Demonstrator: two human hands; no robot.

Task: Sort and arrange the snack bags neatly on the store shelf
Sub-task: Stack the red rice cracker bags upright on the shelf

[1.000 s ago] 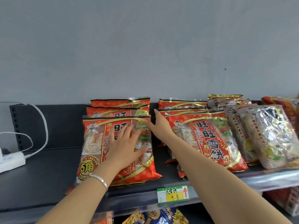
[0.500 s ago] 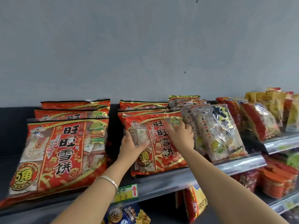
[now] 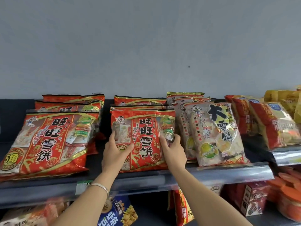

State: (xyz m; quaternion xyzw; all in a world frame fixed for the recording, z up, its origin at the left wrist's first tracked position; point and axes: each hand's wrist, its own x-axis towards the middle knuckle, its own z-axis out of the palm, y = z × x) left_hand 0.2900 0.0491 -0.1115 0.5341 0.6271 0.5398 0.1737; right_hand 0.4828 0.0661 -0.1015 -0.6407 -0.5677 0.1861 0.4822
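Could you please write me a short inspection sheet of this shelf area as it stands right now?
Surface: dark store shelf with a clear plastic front rail; bare dark patch at far left.
Job's things: middle red snack bag with gold trim leans back at the front of its stack; left red snack bag stack beside it, apart; pale clear-film snack bags with a green roundel touch its right side.
Clutter: red and yellow packets at far right; blurred goods on the lower shelf.
Hands: left hand and right hand grip the middle bag's two sides; a silver bangle on the left wrist.
Cables: nothing seen.
Surroundings: plain grey wall.
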